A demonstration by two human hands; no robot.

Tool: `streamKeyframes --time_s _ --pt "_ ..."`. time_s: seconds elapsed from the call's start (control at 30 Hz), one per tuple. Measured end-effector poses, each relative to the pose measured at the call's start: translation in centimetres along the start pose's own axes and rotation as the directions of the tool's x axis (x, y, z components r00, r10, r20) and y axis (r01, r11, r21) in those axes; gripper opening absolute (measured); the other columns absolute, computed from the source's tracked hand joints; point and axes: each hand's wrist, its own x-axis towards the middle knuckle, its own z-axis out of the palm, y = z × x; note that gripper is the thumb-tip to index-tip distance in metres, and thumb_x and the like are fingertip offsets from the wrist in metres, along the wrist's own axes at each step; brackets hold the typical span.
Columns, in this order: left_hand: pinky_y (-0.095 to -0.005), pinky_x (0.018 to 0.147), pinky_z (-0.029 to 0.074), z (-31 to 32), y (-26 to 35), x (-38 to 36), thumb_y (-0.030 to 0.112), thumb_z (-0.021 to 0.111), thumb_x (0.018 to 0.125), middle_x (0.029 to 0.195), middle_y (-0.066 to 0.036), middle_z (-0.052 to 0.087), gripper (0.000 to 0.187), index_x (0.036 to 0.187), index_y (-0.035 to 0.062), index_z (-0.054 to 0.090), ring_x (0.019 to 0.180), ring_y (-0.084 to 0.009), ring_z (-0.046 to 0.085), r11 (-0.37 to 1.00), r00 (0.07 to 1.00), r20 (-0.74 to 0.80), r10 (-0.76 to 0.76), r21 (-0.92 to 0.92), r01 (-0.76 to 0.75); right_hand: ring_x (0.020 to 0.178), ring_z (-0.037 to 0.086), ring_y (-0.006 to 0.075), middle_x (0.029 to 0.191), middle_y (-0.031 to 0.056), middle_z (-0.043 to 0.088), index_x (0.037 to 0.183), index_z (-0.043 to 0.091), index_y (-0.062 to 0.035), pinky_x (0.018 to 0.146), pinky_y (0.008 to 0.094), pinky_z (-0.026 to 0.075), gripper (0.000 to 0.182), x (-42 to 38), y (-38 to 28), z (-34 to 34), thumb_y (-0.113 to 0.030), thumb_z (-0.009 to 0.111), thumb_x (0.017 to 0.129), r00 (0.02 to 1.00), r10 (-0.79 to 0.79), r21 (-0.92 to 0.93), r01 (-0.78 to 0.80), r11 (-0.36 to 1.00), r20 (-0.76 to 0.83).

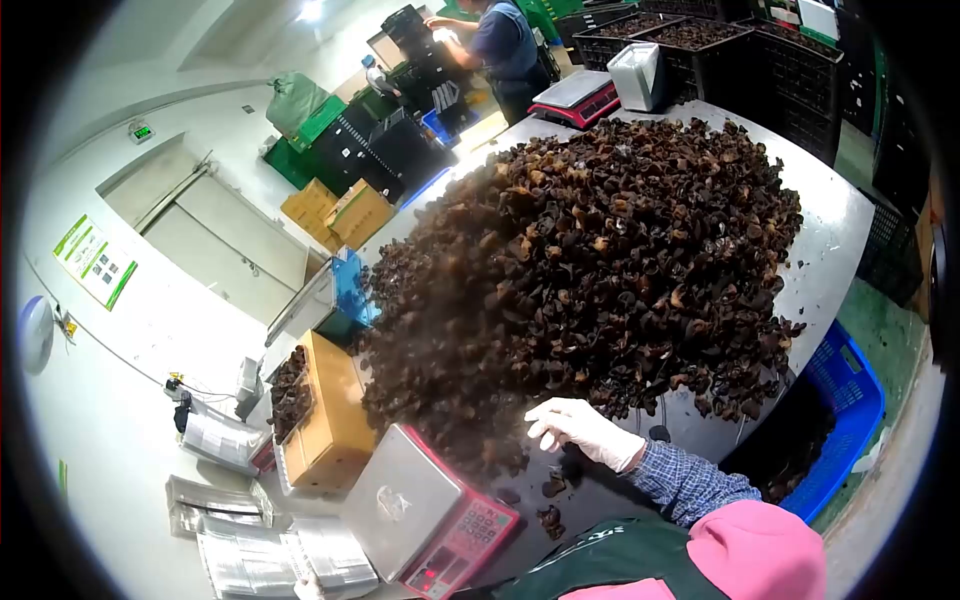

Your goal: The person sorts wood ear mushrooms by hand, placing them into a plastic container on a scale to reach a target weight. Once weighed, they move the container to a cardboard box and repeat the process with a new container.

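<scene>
My right hand [585, 430], in a white glove with a blue plaid sleeve, is over the near edge of a large heap of dried black wood ear mushrooms [620, 270]. Its fingers are loosely bent and somewhat apart, with nothing visible in them. Below it, a few loose pieces [550, 520] lie on the metal table [835, 215]. Left of it stands a digital scale [405, 505] with a lit red display; only a glare spot shows on its pan. What looks like my gloved left hand [307, 587] shows at the bottom edge by clear plastic trays [335, 555], fingers mostly hidden.
A cardboard box [330, 420] stands beyond the scale, near a blue item [352, 290]. A blue crate [855, 390] stands at right. Black crates [800, 85] of mushrooms, another scale [575, 98] and a white container [635, 78] are at the far end. A co-worker [505, 55] stands behind.
</scene>
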Motion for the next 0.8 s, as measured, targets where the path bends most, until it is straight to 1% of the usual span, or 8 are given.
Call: streamKeyframes --time_s 0.2,0.43,0.53,0.63,0.7,0.73,0.77,0.8 --pt "-0.0340 0.102 0.052 1.7 -4.1 0.4 0.022 0.056 0.105 0.129 -0.016 0.070 0.034 0.129 0.0023 0.069 0.119 -0.0270 0.065 0.989 0.984 -0.095 0.148 -0.010 -0.150 0.081 0.068 0.0121 0.103 0.0065 0.073 0.127 0.068 -0.0068 0.071 0.0264 0.056 0.032 -0.4 0.3 -0.1 -0.028 0.060 0.104 0.996 0.078 -0.024 -0.079 0.997 -0.045" --pt "-0.0354 0.101 0.052 0.5 -0.4 -0.3 0.029 0.054 0.107 0.126 -0.019 0.070 0.039 0.128 0.0000 0.069 0.118 -0.0298 0.065 0.984 0.983 -0.063 -0.173 -0.044 0.171 0.082 0.070 0.0120 0.102 0.0061 0.073 0.125 0.068 -0.0046 0.071 0.0259 0.057 0.032 -0.6 1.9 -0.8 -0.028 0.059 0.104 0.997 0.068 -0.019 -0.069 0.997 -0.038" --pt "-0.0405 0.095 0.053 4.3 -3.4 1.0 0.025 0.057 0.106 0.116 -0.019 0.072 0.030 0.118 0.0015 0.071 0.110 -0.0335 0.066 0.991 0.918 -0.394 0.039 -0.101 -0.085 0.083 0.069 0.0122 0.102 0.0058 0.073 0.125 0.068 -0.0049 0.073 0.0274 0.057 0.032 -1.0 1.9 -0.9 -0.028 0.059 0.104 0.995 0.094 -0.019 -0.095 0.995 -0.043" --pt "-0.0506 0.087 0.049 5.1 -4.6 3.0 0.024 0.067 0.096 0.106 -0.025 0.066 0.031 0.108 -0.0037 0.061 0.101 -0.0421 0.064 0.937 0.830 -0.540 -0.139 0.200 0.287 0.083 0.069 0.0129 0.102 0.0062 0.073 0.124 0.068 -0.0040 0.074 0.0286 0.057 0.031 -1.7 1.2 -1.0 -0.026 0.058 0.105 0.991 0.110 -0.011 -0.111 0.994 -0.072" --pt "-0.0517 0.079 0.046 4.1 -2.9 3.3 0.023 0.063 0.099 0.092 -0.021 0.063 0.025 0.096 -0.0018 0.058 0.089 -0.0394 0.061 0.990 0.700 -0.711 -0.062 0.043 0.131 0.083 0.069 0.0133 0.102 0.0067 0.073 0.125 0.068 -0.0033 0.074 0.0283 0.057 0.031 -2.1 0.7 -1.5 -0.025 0.058 0.105 0.987 0.113 -0.033 -0.117 0.993 -0.113" --pt "-0.0489 0.077 0.046 2.6 0.6 1.3 0.020 0.059 0.101 0.090 -0.020 0.061 0.022 0.095 -0.0006 0.058 0.085 -0.0377 0.060 0.982 0.695 -0.703 0.153 0.188 -0.026 0.083 0.069 0.0137 0.103 0.0072 0.073 0.125 0.067 -0.0022 0.075 0.0279 0.057 0.031 -2.3 0.7 -1.9 -0.024 0.058 0.105 0.984 0.120 -0.027 -0.125 0.992 -0.133" --pt "-0.0459 0.078 0.046 2.6 3.0 0.9 0.019 0.059 0.102 0.089 -0.018 0.059 0.020 0.095 0.0002 0.058 0.087 -0.0365 0.059 0.970 0.555 -0.796 0.243 0.184 -0.161 0.082 0.069 0.0137 0.104 0.0077 0.073 0.126 0.066 -0.0016 0.075 0.0278 0.057 0.031 -2.7 0.5 -2.2 -0.022 0.058 0.105 0.982 0.117 -0.024 -0.122 0.992 -0.147" --pt "-0.0470 0.082 0.046 2.8 5.6 -0.6 0.020 0.062 0.100 0.093 -0.019 0.060 0.021 0.099 -0.0006 0.059 0.090 -0.0374 0.059 0.970 0.655 -0.718 0.235 0.137 -0.199 0.082 0.069 0.0137 0.104 0.0078 0.073 0.126 0.066 -0.0012 0.075 0.0280 0.058 0.031 -3.1 0.1 -2.1 -0.022 0.057 0.105 0.981 0.116 -0.035 -0.123 0.992 -0.157"
